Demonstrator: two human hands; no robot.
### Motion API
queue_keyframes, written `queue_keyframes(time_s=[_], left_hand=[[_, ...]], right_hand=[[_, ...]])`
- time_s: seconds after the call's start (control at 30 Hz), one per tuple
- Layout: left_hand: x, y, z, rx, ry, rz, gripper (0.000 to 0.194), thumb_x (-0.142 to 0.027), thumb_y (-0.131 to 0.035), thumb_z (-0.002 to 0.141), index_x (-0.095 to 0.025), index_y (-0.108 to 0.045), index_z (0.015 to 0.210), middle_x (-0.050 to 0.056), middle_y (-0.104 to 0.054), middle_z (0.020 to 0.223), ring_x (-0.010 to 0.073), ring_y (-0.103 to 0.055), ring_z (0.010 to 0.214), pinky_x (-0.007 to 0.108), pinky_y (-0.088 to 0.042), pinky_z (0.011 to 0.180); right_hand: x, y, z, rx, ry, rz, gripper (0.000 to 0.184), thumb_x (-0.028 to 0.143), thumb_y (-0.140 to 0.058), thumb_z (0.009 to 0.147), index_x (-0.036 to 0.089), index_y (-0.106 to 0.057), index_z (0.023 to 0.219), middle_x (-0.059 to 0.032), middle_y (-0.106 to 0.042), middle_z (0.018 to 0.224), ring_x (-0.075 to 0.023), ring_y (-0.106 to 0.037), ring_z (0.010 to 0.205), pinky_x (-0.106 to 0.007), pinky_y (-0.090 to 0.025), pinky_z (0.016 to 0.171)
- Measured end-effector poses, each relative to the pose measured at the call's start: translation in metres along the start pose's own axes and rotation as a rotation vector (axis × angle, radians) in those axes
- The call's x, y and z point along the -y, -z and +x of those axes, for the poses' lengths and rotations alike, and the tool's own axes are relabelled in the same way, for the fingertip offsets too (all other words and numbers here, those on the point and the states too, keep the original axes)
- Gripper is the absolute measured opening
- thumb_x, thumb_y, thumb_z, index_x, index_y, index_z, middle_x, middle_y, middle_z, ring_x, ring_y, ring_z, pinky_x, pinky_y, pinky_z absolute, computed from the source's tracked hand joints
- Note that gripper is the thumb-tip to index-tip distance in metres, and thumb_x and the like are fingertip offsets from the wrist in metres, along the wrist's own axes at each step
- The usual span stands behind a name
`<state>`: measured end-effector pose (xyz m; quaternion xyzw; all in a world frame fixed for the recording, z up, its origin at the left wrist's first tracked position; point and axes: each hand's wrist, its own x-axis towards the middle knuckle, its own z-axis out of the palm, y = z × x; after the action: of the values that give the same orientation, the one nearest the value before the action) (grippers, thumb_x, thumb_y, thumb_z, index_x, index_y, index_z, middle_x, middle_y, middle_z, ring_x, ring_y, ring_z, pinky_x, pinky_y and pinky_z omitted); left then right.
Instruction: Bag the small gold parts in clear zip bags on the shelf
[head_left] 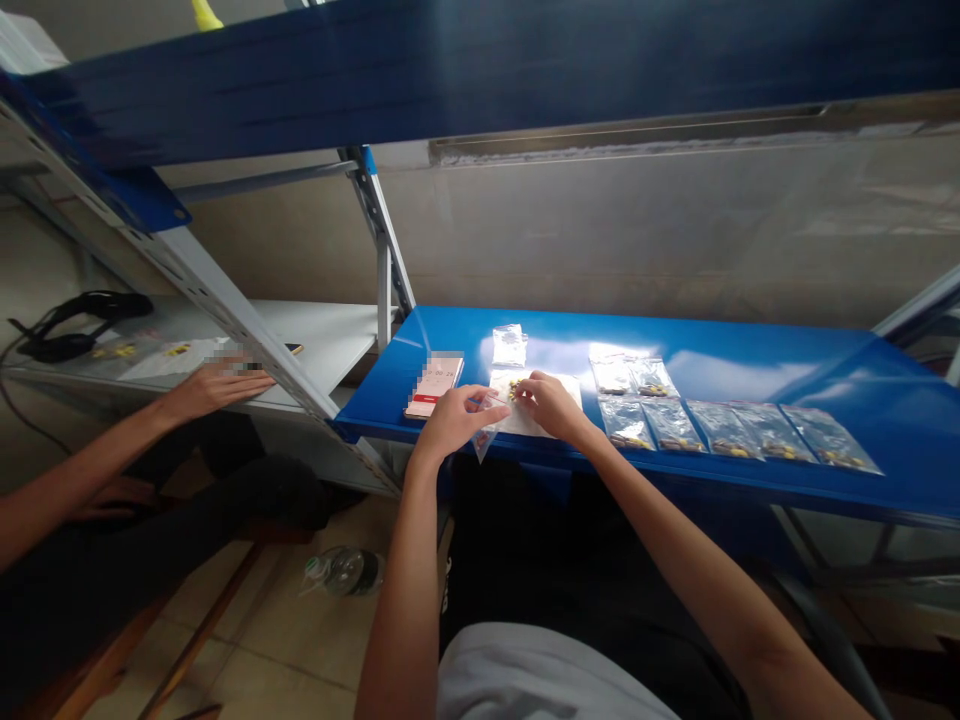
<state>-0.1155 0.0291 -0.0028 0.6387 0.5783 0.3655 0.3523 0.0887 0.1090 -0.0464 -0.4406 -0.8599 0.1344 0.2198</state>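
On a blue metal shelf my left hand holds a small clear plastic bag by its edge, and the bag hangs off the shelf's front rim. My right hand has its fingertips at a little heap of small yellow parts on a white sheet. Whether those fingers grip a part is hidden. Another clear bag lies just behind the sheet. To the right, several sealed clear bags with yellow parts lie in two rows. A phone lies left of my hands, its screen lit and partly blurred.
A co-worker's hand rests on a neighbouring white shelf, which holds black headphones and papers. A blue shelf beam runs overhead, with a metal upright at the left. A plastic bottle lies on the floor.
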Motion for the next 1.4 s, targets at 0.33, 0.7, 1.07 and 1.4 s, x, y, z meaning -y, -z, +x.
queue_keyframes(time_s=[0.33,0.7,1.07,1.4], left_hand=[[-0.004,-0.004,-0.001,0.030,-0.028,-0.019,0.055,-0.059,-0.078,0.078,-0.018,-0.076,0.115,0.010,-0.076,0.112,0.0263,-0.071,0.098,0.031,-0.055,0.079],[0.001,0.004,-0.002,-0.016,-0.013,0.026,0.053,-0.059,-0.077,0.079,-0.020,-0.077,0.115,0.008,-0.076,0.111,0.0269,-0.071,0.100,0.033,-0.054,0.084],[0.004,0.007,-0.002,-0.022,-0.001,-0.004,0.052,-0.059,-0.076,0.080,-0.020,-0.077,0.114,0.009,-0.077,0.111,0.0272,-0.072,0.100,0.033,-0.056,0.083],[0.002,0.007,-0.003,-0.017,-0.004,0.001,0.051,-0.059,-0.076,0.080,-0.020,-0.077,0.113,0.008,-0.077,0.111,0.0269,-0.072,0.100,0.033,-0.056,0.084]], right_hand=[[0.028,0.044,-0.002,0.001,0.134,0.522,0.014,0.022,-0.061,0.092,0.017,-0.075,0.092,-0.0055,-0.076,0.088,-0.0180,-0.067,0.079,-0.027,-0.049,0.072],[0.007,0.019,0.018,0.011,0.067,0.116,0.018,0.012,-0.062,0.092,0.017,-0.079,0.092,-0.0089,-0.072,0.089,-0.0178,-0.063,0.075,-0.027,-0.042,0.068],[0.003,0.000,0.023,0.098,0.041,-0.027,0.018,0.010,-0.062,0.094,0.015,-0.080,0.096,-0.0117,-0.072,0.093,-0.0207,-0.063,0.085,-0.026,-0.040,0.072],[0.009,0.005,0.018,0.007,0.028,0.060,0.020,0.005,-0.057,0.090,0.014,-0.075,0.090,-0.0108,-0.073,0.091,-0.0190,-0.064,0.080,-0.026,-0.041,0.069]])
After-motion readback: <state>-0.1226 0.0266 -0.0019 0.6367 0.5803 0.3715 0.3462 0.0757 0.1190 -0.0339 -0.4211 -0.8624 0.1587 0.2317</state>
